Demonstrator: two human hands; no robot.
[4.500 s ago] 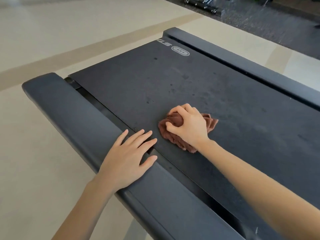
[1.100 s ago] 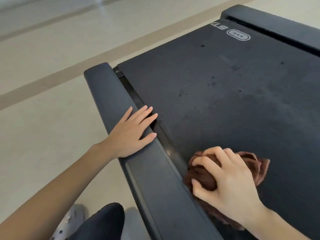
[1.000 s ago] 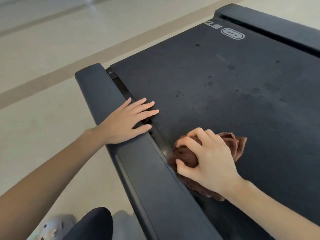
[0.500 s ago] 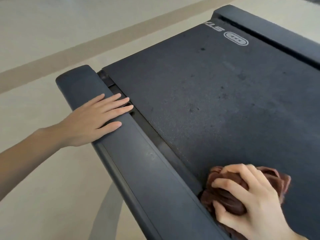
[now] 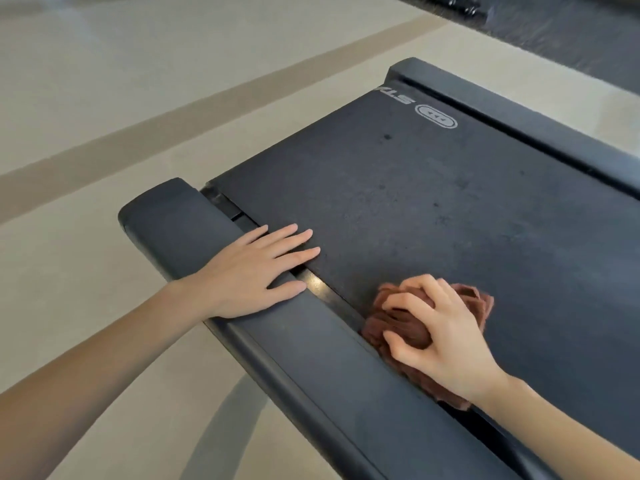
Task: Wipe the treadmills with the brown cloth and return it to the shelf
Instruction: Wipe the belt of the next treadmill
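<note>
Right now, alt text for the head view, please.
A person's right hand grips a bunched brown cloth on a black treadmill belt, beside its side rail. The left hand rests flat on that rail, fingers reaching onto the belt.

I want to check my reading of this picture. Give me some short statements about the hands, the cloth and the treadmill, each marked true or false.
1. The right hand grips the cloth on the belt. True.
2. The cloth is blue. False: it is brown.
3. The left hand lies flat on the near rail. True.
4. The cloth lies against the far rail. False: it is at the belt's edge by the near rail.
5. The left hand holds a spray bottle. False: it holds nothing.
</note>
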